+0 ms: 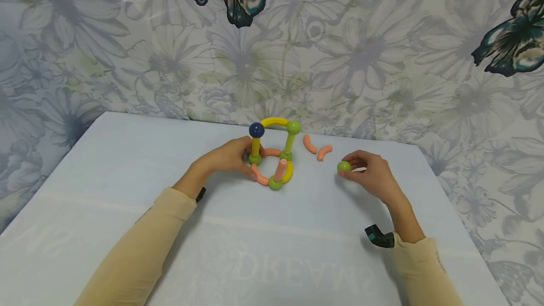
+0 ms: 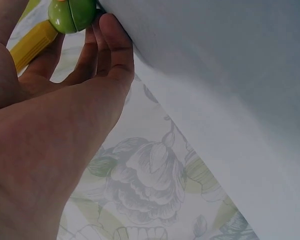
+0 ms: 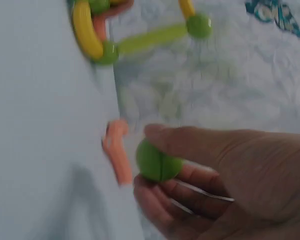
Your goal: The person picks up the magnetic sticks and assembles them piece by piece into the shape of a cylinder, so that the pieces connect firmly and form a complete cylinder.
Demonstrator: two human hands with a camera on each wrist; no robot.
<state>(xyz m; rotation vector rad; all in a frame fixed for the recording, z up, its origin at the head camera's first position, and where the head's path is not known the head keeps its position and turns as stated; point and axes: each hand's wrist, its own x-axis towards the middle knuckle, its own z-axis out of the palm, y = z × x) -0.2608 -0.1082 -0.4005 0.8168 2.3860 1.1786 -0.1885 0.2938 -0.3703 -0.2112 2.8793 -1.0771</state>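
Observation:
A ball-and-rod construction [image 1: 288,145] stands on the table, with green balls at the base joints and yellow, green and orange rods. A dark blue ball [image 1: 257,130] tops its left upright, and a yellow arc runs from there to a green ball. My left hand [image 1: 231,157] holds the construction at its lower left corner, fingers around the green joint ball [image 2: 72,14] and the foot of the yellow rod [image 2: 34,45]. Well to the right, my right hand [image 1: 369,174] pinches a loose green ball [image 1: 344,166] between thumb and fingers; a seam shows on this ball in the right wrist view.
Two curved orange rods [image 1: 325,152] lie between the construction and my right hand. The white table [image 1: 238,244] has its back edge close behind the construction, along a wall covering [image 1: 263,70] with flowers and butterflies.

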